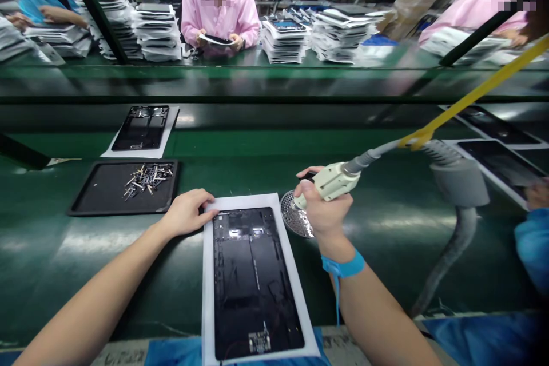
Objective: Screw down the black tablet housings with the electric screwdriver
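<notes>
A dark tablet-like panel [255, 286] with exposed inner parts lies on a white sheet [209, 297] at the table's near edge. My left hand [189, 211] rests at the sheet's top left corner, its fingertips touching the panel's corner. In my right hand [326, 206] is a pale electric screwdriver [337, 182], gripped above a round metal dish [294, 217] to the right of the panel; its tip is over the dish. A blue band [343, 266] circles my right wrist.
A black tray [115, 189] of small parts sits at left, with another panel [143, 128] behind it. A grey hose [454, 251] and yellow strap [484, 97] are at right. Across the bench, a person in pink [219, 6] works between paper stacks [156, 34].
</notes>
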Motion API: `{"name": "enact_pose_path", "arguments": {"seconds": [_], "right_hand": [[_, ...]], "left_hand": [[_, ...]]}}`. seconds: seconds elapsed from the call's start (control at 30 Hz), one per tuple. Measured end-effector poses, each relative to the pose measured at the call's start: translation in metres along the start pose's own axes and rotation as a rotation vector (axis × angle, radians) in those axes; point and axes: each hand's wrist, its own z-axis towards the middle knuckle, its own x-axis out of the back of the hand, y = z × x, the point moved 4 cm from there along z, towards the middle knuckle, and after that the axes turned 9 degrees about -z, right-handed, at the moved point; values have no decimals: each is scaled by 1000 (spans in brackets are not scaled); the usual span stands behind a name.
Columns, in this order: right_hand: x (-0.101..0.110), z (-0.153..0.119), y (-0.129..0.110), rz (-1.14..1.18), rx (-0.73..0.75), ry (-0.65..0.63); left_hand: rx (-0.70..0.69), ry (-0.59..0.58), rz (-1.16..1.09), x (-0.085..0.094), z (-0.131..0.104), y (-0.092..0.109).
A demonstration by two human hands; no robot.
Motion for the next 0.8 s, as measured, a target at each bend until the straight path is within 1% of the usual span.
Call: {"name": "enact_pose_path", "arguments": {"seconds": [0.27,0.37,0.47,0.57,0.63,0.67,0.8], "right_hand": [[0,-1,6,8,19,11],[1,-1,8,7,22,9],[4,0,4,-19,12,11],[1,-1,-12,23,30,40],[-11,-5,-24,116,34,3],[-22,-10,-29,168,30,-44],[-77,-36,-43,335,-12,-305]], "left_hand": [[-28,14,-8,-2,0,-3],[-38,37,-21,-3,1,-3],[5,81,-35,-6,5,-3],[95,127,-14,-11,10,-5],[130,135,1,-13,13,-5],[136,135,0,-14,14,-5],[127,141,-71,-13,15,-2]]}}
